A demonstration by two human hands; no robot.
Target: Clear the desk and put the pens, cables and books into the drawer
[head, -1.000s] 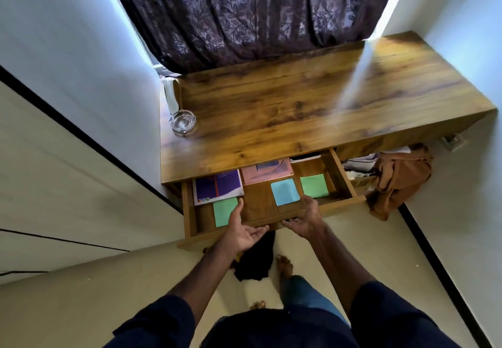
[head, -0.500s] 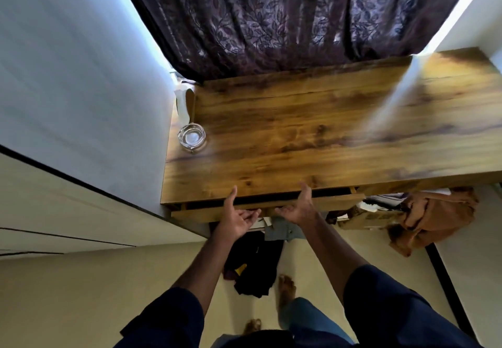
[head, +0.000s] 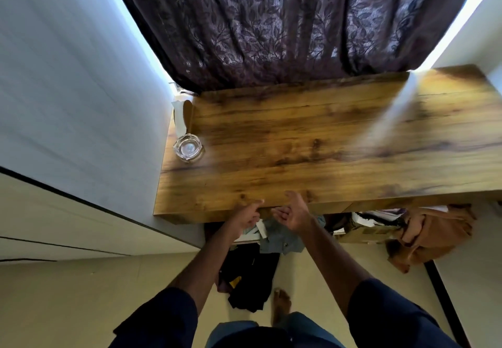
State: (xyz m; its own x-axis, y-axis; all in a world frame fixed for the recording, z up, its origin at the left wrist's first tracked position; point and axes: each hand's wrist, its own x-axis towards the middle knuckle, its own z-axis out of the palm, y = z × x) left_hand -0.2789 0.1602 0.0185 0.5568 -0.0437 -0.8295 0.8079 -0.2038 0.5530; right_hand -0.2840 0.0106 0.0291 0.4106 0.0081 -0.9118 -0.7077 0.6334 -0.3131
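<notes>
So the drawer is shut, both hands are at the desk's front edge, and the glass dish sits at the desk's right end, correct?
No: the head view shows the glass dish at the desk's left end. The rest holds.

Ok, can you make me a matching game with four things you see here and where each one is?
Things:
1 glass dish
2 curtain
3 brown cloth
4 black cloth

Places:
A on the floor
B on the desk, near its left edge
C hanging behind the desk
D draped over clutter under the desk's right side

Pairs: 1-B, 2-C, 3-D, 4-A
</notes>
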